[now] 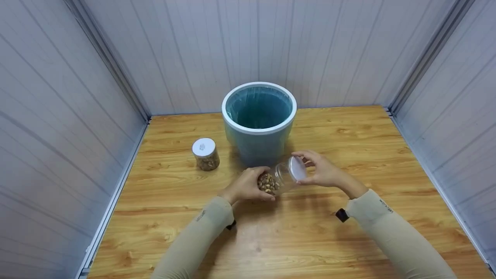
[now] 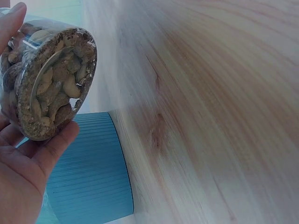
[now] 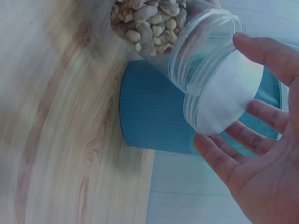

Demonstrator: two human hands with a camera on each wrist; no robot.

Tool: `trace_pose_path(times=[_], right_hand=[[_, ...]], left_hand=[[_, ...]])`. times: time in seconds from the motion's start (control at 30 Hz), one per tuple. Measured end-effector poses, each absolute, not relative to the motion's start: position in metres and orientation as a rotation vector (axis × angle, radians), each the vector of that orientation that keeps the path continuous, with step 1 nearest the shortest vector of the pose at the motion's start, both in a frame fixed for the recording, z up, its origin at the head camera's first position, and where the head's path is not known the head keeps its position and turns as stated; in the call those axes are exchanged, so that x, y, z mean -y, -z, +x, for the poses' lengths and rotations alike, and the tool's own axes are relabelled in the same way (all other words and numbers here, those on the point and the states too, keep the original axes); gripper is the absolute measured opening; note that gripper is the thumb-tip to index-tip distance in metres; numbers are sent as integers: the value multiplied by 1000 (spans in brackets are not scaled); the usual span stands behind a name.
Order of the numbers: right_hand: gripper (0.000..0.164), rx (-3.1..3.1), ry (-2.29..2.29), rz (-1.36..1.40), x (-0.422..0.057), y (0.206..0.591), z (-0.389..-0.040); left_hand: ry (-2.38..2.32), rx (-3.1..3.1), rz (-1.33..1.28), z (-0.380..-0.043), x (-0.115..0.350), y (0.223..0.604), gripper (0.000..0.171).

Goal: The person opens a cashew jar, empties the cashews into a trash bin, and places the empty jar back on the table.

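Observation:
A clear plastic jar of shelled nuts [image 1: 268,183] is tilted on its side, mouth to the right, in front of the bin. My left hand [image 1: 250,185] grips it around its base end, and the nuts show through its bottom [image 2: 58,86] in the left wrist view. My right hand [image 1: 321,170] holds a round whitish lid [image 1: 297,169] by its edge, thumb on one side and fingers on the other. From the right wrist, the lid [image 3: 229,95] appears right at the jar's ringed mouth [image 3: 184,60].
A blue-green waste bin [image 1: 257,145] with a white rim and a plastic liner stands just behind the hands. Left of it, a second jar [image 1: 207,161] with a white lid stands upright on the wooden table [image 1: 174,201]. Panel walls [image 1: 186,54] enclose the table's back and sides.

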State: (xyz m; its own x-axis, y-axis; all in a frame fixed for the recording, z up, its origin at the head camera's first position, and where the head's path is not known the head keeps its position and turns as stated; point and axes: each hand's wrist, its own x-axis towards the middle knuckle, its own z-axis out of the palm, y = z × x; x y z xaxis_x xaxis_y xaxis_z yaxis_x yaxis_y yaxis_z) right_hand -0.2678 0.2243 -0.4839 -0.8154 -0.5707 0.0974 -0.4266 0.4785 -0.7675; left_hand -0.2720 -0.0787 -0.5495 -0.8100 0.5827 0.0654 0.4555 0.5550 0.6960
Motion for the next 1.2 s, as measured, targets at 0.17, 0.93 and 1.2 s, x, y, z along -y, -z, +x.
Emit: trace_pose_path(times=[0.17, 0.93, 1.2], right_hand=[[81, -2591, 1244, -849, -232, 487, -271], [82, -2724, 1175, -677, -265, 499, -281], [85, -2733, 1134, -555, -278, 501, -284]], left_hand=[[-1104, -2604, 866, -272, 78, 549, 94], [-1085, -2628, 888, -273, 80, 552, 94], [-1075, -2625, 857, -273, 81, 552, 92]])
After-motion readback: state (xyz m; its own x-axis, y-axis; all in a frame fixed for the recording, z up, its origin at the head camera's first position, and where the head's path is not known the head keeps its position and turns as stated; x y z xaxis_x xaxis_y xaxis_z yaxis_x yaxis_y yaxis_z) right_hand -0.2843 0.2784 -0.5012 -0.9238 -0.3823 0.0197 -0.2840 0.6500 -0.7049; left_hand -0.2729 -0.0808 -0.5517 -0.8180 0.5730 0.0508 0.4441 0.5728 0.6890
